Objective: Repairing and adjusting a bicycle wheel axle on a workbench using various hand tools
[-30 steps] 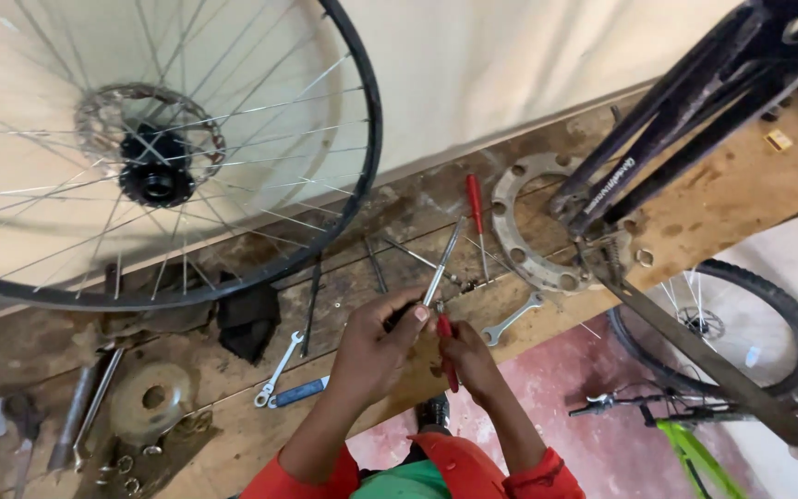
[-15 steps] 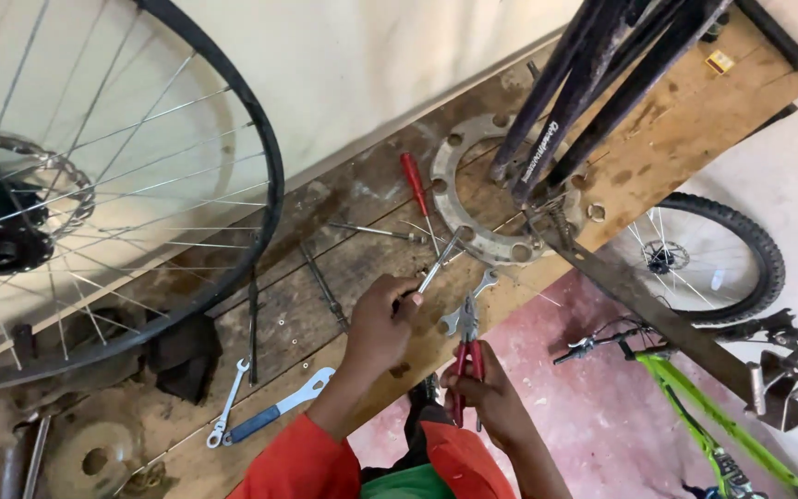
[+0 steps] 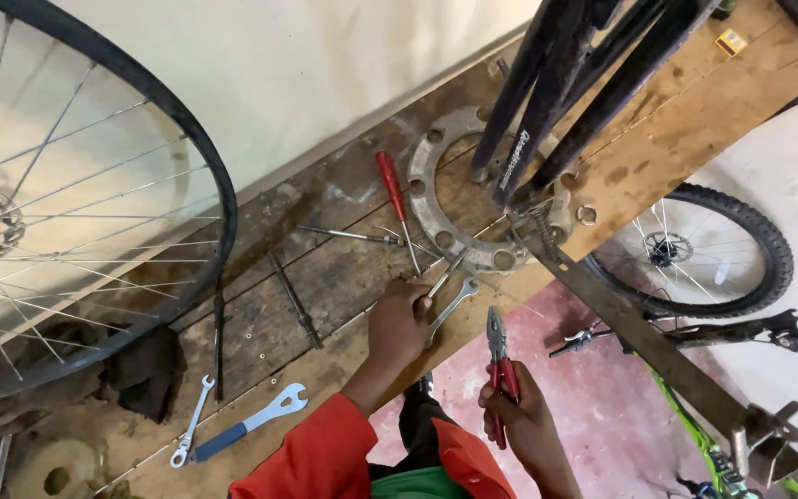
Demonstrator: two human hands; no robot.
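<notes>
My left hand (image 3: 397, 323) rests on the wooden workbench (image 3: 325, 277) with its fingers closed around a thin metal tool (image 3: 445, 275) that points toward a large metal ring (image 3: 427, 185). An open-ended spanner (image 3: 452, 308) lies just right of that hand. My right hand (image 3: 519, 420) is off the bench edge, gripping red-handled pliers (image 3: 499, 356) with the jaws pointing up. A red-handled screwdriver (image 3: 392, 189) lies beyond the left hand.
A spoked bicycle wheel (image 3: 94, 203) leans at the left. A black bike frame (image 3: 584, 83) stands on the bench at upper right. A blue-handled wrench (image 3: 251, 423), a small spanner (image 3: 192, 420) and metal rods (image 3: 293, 298) lie on the bench. Another wheel (image 3: 695, 249) and a green bike (image 3: 722, 444) are on the red floor.
The view has swung left and nearer. My right hand has drawn back from the bench with the pliers, while my left hand has reached forward onto the thin metal tool.
</notes>
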